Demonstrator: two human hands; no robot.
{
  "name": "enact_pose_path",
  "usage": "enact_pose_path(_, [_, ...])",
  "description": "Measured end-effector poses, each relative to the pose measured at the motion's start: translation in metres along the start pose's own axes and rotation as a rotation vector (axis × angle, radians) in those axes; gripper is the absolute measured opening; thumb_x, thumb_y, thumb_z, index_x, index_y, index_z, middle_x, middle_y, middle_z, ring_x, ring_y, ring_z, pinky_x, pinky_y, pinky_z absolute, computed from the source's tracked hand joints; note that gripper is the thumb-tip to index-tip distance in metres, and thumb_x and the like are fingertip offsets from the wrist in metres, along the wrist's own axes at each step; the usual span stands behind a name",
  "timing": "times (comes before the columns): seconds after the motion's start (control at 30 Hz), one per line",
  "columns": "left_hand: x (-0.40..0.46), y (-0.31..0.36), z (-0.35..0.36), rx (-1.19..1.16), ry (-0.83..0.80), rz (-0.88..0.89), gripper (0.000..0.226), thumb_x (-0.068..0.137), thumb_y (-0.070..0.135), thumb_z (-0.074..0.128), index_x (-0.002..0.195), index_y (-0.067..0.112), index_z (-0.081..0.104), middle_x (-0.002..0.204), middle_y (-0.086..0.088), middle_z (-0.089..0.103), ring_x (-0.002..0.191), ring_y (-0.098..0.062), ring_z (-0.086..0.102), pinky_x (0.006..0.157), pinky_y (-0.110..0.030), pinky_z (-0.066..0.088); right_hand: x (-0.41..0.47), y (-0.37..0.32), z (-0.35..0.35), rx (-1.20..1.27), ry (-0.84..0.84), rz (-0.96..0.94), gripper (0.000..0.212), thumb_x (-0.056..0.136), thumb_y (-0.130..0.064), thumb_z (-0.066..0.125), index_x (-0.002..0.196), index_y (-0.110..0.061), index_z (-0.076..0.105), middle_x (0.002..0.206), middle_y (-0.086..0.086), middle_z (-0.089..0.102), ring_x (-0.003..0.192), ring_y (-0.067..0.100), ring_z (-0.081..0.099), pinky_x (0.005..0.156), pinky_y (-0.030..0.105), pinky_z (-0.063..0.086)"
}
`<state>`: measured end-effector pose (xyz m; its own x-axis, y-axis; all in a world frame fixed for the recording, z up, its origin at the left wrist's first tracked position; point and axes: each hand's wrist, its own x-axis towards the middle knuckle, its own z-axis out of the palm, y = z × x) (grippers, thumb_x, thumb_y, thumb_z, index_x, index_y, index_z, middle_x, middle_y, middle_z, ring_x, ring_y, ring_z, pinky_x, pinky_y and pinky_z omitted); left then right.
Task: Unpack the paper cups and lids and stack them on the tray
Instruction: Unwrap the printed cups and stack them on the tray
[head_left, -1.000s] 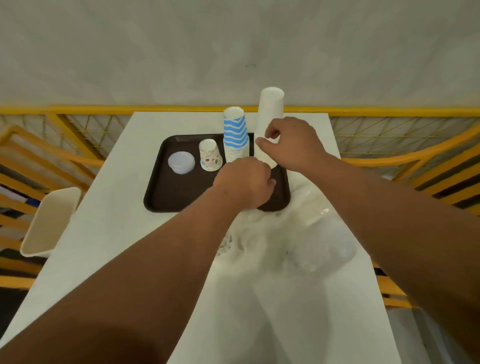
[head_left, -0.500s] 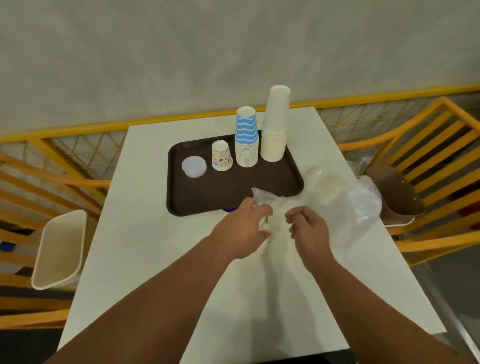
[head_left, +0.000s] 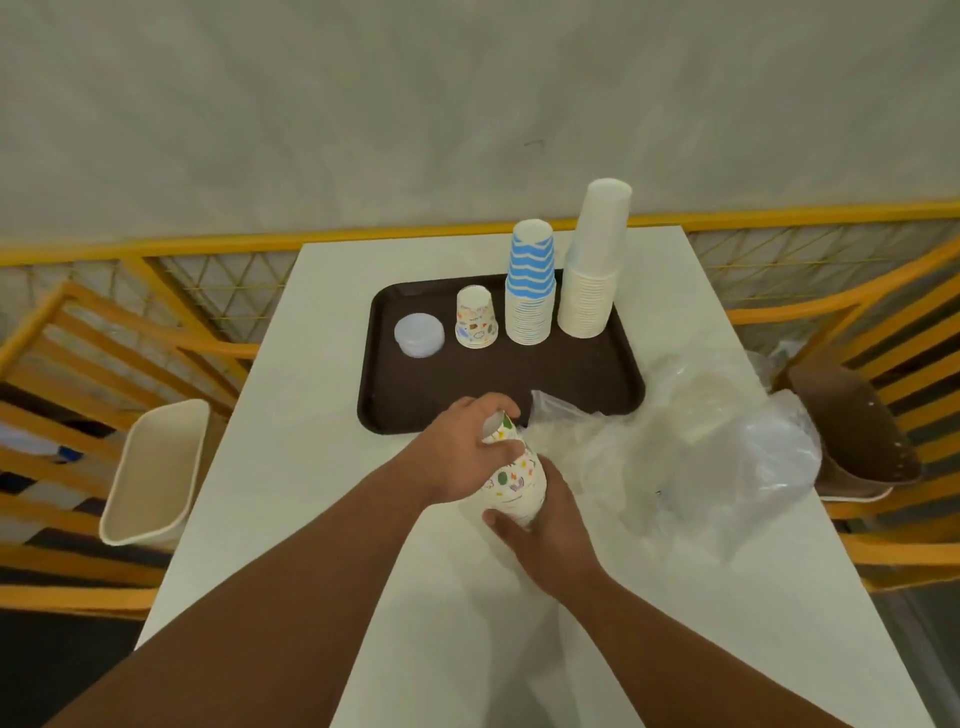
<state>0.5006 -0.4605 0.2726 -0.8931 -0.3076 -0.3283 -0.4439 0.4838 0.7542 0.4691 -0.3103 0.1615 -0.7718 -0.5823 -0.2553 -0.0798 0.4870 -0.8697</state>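
A dark brown tray (head_left: 582, 379) lies on the white table (head_left: 311, 467). On it stand a stack of clear lids (head_left: 418, 335), a short patterned cup stack (head_left: 476, 323), a blue-striped cup stack (head_left: 530, 288) and a tall white cup stack (head_left: 592, 265), all upside down. In front of the tray I hold a stack of patterned cups (head_left: 514, 480) in both hands. My left hand (head_left: 462, 452) grips its top end, and my right hand (head_left: 545, 535) cups its lower end. Crumpled clear plastic bags (head_left: 691, 457) lie to the right.
A cream bin (head_left: 156, 467) hangs off the table's left side. A brown basket (head_left: 857, 431) sits on the orange chair at the right. Yellow railings (head_left: 182, 249) run behind the table, below a grey wall.
My hands came back from the tray to the plastic bag, then took a stack of patterned cups out of it. The view has shifted.
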Motion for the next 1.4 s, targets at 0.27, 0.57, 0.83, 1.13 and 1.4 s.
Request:
enact_pose_path(0.27, [0.036,-0.010,-0.070,-0.243,-0.077,0.027,0.066,0.088,0.012,0.069,0.142,0.037,0.040,0.131,0.005,0.051,0.114,-0.019,0.058,0.088,-0.039,0.057,0.029,-0.085,0.007,0.209,0.087,0.026,0.052,0.069,-0.042,0.084,0.111,-0.042,0.053,0.097,-0.023,0.066,0.087,-0.005,0.063,0.071,0.014,0.046])
enact_pose_path(0.57, [0.101,-0.011,-0.109,-0.396,0.174,0.112,0.037,0.079,0.034,0.079,0.109,0.030,0.057,0.108,0.007,0.070,0.095,-0.011,0.070,0.083,-0.041,0.060,0.105,-0.145,-0.002,0.329,0.126,0.108,0.042,0.071,-0.042,0.081,0.105,-0.038,0.057,0.101,-0.016,0.068,0.091,0.003,0.064,0.072,0.022,0.046])
enact_pose_path(0.83, [0.144,0.005,-0.122,-0.527,0.469,0.094,0.035,0.086,0.035,0.072,0.111,0.024,0.049,0.107,0.004,0.066,0.090,-0.006,0.067,0.078,-0.033,0.060,0.139,-0.135,-0.017,0.208,0.161,0.127,0.055,0.074,-0.041,0.080,0.121,-0.030,0.053,0.109,-0.012,0.062,0.098,0.006,0.058,0.076,0.022,0.042])
enact_pose_path(1.13, [0.198,-0.018,-0.108,0.039,0.368,0.238,0.047,0.080,0.020,0.073,0.108,0.027,0.037,0.108,-0.004,0.058,0.087,-0.019,0.058,0.065,-0.023,0.046,0.145,-0.111,-0.022,0.337,0.286,0.147,0.048,0.076,-0.035,0.081,0.114,-0.036,0.052,0.102,-0.020,0.061,0.096,0.001,0.060,0.076,0.020,0.045])
enact_pose_path(1.4, [0.213,-0.049,-0.081,0.339,0.245,0.106,0.048,0.087,0.022,0.069,0.130,0.015,0.049,0.143,-0.005,0.043,0.126,-0.025,0.048,0.099,-0.034,0.043,0.146,-0.103,-0.024,0.313,0.304,0.165,0.056,0.075,-0.040,0.079,0.122,-0.034,0.049,0.107,-0.018,0.059,0.097,0.003,0.058,0.081,0.025,0.047])
